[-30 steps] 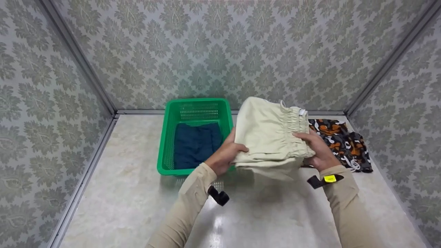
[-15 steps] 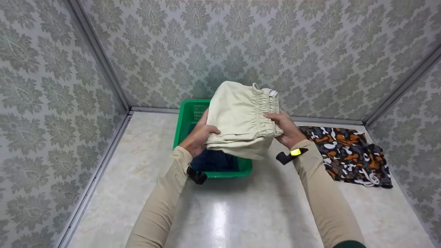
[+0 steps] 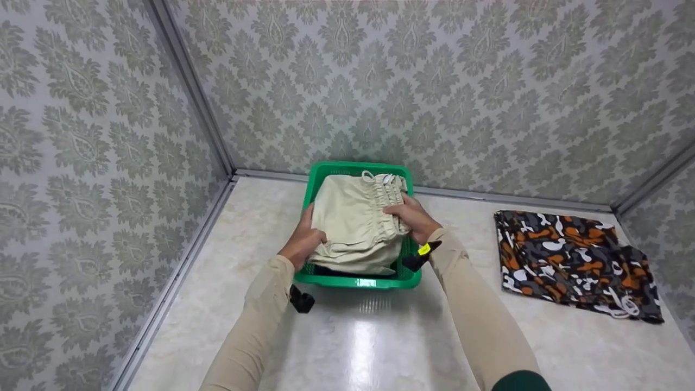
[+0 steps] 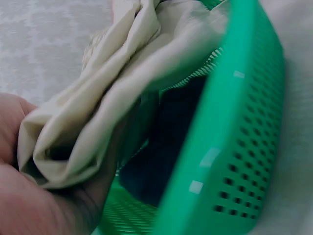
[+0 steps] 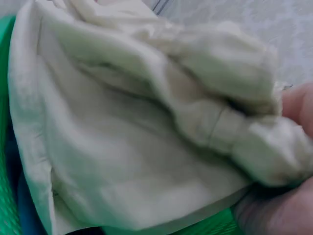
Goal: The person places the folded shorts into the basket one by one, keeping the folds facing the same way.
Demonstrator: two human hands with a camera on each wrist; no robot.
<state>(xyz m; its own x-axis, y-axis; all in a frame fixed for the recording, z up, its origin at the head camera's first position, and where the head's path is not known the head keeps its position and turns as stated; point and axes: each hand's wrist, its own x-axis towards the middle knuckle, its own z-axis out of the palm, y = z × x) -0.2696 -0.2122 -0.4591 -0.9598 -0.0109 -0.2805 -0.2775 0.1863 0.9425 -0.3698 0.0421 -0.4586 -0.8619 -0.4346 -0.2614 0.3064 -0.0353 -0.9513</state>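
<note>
Head view, beige garment: a folded, elastic-waisted beige cloth garment (image 3: 347, 212), over the mouth of a green rectangular perforated plastic basket (image 3: 347, 281), within its rim.
Head view, left hand (image 3: 305, 241): grips the garment's left folded side, thumb on top.
Head view, right hand (image 3: 415, 217): pinches the gathered waistband (image 3: 386, 201) on the right.
Head view, far right: a folded black, orange and white patterned garment (image 3: 570, 260) lies flat on the pale marbled worktop (image 3: 217, 282), well apart from the basket.
Left wrist view, basket inside: dark blue cloth (image 4: 168, 127) lies below the beige folds.
Right wrist view, beige garment: blurred, its waistband end between thumb and fingers.
Progress, judged: dark blue cloth already in; beige garment placed but unreleased; patterned garment remains outside.
</note>
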